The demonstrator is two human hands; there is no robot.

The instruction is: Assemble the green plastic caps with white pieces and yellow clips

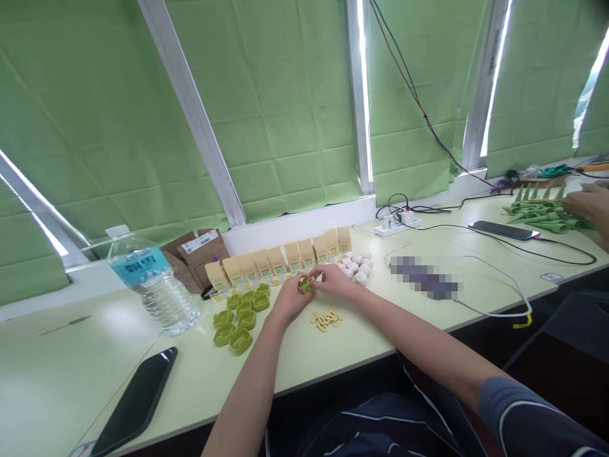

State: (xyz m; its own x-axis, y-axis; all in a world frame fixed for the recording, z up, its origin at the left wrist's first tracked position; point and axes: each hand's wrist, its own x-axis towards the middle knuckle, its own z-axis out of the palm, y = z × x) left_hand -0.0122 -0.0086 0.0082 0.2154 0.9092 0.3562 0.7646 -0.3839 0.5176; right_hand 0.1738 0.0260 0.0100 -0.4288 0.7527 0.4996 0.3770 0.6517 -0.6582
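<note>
A small green piece [306, 285] is being pinched between the left hand [290, 298] and the right hand [335, 281], both grips pressed together on it, just above the desk [371, 330] and a little inside its near edge. A small heap of pale yellow rings [326, 319] is lying just in front of the hands; their number cannot be told. About eight green cases [240, 317] are lying scattered to the left of the hands. Behind the hands, along the far edge, roughly ten tan pouches [285, 259] are standing in a row, and a cluster of white round pieces [356, 265] is lying at the row's right end. One water bottle [152, 282] is standing further left, partly filled, with cardboard boxes [197, 249] behind it. One dark phone [136, 400] is lying at the near left edge and a second phone [503, 230] toward the far right, beside a power strip [397, 225] and cables. At the right end, green cones [545, 214] are being touched by another person's hand [587, 202].
</note>
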